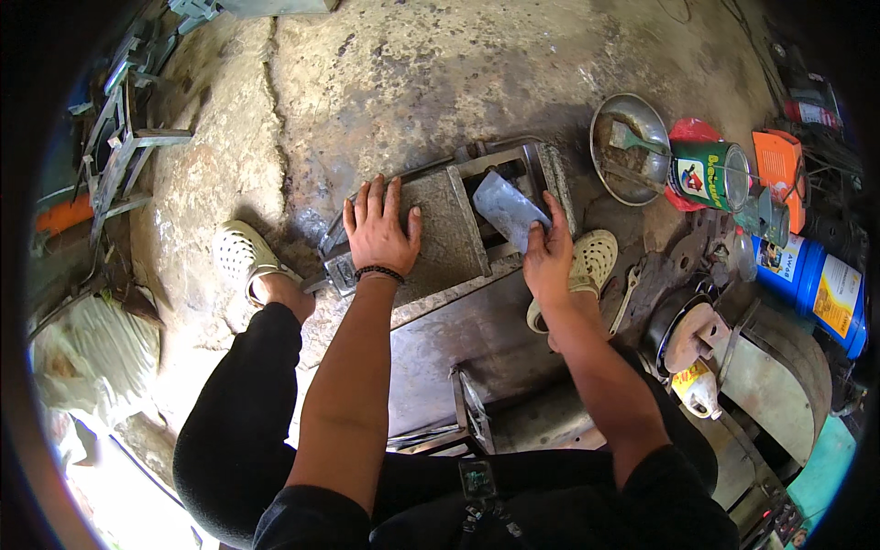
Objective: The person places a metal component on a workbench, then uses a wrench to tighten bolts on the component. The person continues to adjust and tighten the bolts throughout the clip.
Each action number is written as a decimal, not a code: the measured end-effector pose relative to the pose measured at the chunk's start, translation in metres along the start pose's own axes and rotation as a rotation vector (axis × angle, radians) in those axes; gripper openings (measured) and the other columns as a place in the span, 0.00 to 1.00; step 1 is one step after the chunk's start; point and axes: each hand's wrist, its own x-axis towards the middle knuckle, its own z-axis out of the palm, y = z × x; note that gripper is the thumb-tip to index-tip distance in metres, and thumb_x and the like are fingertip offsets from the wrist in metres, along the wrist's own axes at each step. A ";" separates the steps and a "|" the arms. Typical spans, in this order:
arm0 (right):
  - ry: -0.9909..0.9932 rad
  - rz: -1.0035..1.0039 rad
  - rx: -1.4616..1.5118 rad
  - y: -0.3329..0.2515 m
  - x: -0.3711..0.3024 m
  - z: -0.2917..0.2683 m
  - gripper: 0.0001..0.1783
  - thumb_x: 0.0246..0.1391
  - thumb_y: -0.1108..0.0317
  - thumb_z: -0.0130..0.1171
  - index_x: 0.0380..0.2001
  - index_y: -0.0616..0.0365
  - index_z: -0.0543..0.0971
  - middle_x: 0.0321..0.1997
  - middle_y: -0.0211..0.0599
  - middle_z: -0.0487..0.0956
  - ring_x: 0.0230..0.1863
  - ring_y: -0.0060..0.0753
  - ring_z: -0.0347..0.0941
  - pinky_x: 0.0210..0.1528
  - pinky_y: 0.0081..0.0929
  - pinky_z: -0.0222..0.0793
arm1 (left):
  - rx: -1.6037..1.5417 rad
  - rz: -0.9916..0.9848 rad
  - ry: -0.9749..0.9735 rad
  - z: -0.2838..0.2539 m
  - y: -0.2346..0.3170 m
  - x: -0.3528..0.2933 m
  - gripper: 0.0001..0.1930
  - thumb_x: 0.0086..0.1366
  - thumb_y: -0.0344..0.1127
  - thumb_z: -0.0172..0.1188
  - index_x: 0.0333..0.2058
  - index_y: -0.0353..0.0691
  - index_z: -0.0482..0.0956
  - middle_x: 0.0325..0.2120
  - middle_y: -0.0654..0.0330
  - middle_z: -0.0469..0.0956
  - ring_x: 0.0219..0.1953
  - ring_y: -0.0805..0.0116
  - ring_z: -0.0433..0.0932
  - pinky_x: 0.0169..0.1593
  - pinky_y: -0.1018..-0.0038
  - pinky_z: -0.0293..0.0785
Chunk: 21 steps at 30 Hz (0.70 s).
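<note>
A grey metal frame with a flat panel lies on the stained concrete floor between my feet. My left hand presses flat on the panel's left part, fingers spread, a dark bead bracelet at the wrist. My right hand grips the lower edge of a grey scrap of abrasive sheet, which lies over the frame's open right section. My knees in black trousers bend at the bottom of the view.
To the right stand a metal bowl with a brush, a green paint tin, an orange box, a blue canister and a dark round pan. My cream clogs flank the frame. A metal rack stands at left.
</note>
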 end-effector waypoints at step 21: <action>-1.107 -0.520 -1.195 0.002 0.040 -0.020 0.47 0.56 0.56 0.62 0.72 0.56 0.50 0.78 0.47 0.43 0.79 0.47 0.34 0.77 0.49 0.30 | 0.019 0.010 0.010 0.000 0.003 0.001 0.28 0.68 0.51 0.48 0.64 0.49 0.66 0.64 0.56 0.65 0.68 0.55 0.58 0.71 0.50 0.45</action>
